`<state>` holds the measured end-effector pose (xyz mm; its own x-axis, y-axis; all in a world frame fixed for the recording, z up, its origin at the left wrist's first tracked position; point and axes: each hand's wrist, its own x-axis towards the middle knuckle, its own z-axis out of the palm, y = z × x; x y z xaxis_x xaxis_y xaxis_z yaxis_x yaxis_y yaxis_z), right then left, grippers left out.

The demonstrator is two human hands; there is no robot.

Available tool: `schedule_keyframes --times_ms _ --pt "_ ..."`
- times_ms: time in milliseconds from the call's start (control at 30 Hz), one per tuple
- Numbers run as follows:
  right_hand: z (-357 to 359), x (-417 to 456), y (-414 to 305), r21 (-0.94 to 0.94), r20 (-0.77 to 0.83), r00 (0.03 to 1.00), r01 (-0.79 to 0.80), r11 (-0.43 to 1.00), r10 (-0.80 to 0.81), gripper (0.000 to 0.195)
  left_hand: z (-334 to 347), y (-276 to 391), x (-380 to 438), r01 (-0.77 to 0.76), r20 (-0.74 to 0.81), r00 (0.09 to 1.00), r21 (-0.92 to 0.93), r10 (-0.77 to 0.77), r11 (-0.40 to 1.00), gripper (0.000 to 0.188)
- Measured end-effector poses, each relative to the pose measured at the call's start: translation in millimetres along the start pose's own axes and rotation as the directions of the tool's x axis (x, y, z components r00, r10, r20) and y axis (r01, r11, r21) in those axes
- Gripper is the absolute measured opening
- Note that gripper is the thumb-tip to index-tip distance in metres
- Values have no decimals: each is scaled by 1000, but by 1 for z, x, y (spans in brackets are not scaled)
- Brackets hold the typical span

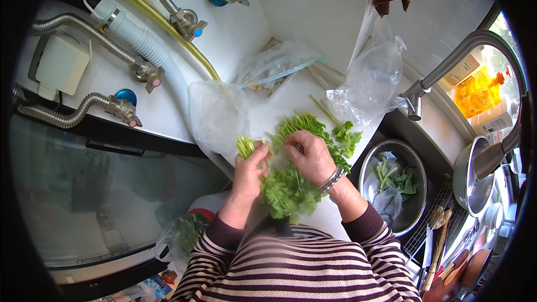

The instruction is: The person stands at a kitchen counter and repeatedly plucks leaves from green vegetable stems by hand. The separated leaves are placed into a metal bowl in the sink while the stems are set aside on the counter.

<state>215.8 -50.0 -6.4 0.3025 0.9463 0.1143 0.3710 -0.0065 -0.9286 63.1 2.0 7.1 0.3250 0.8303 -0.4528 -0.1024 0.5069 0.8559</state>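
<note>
My left hand (251, 167) grips a bunch of leafy greens (289, 197), possibly cilantro or celery. The pale cut stems point up past my thumb, and the leaves hang toward my striped sweater. Beside it, my right hand (310, 155), with a beaded bracelet (330, 179) at the wrist, is pinched on a sprig of the greens; motion blur hides its exact hold. Behind and under my right hand lies a larger pile of greens (302, 121) on the white countertop (272, 107). A separate sprig (348, 136) rests to the right of that pile.
A clear plastic container (218, 113) and a zip bag (281, 63) stand behind the greens. To the right, a steel basin (365, 176) with vegetable scraps sits in the sink under a faucet (453, 50). Pipes and valves (184, 21) line the left wall. A plastic bag (373, 79) hangs at back right.
</note>
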Motion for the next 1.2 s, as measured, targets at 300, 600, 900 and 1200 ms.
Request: schedule_keyframes --times_ms 300,600,900,1200 --pt "-10 10 -18 -190 116 938 344 919 -327 11 -6 -2 0 57 98 992 188 -76 981 20" --pt "23 12 2 -126 45 984 175 976 -171 5 -19 21 -9 -17 -21 1000 31 17 999 17" --pt "103 -20 46 -653 412 893 149 742 183 15 -47 26 -12 29 29 999 -35 -28 999 13" --pt "26 -4 13 26 106 985 -141 990 138 12 -37 10 3 -27 -35 999 -15 26 1000 18"
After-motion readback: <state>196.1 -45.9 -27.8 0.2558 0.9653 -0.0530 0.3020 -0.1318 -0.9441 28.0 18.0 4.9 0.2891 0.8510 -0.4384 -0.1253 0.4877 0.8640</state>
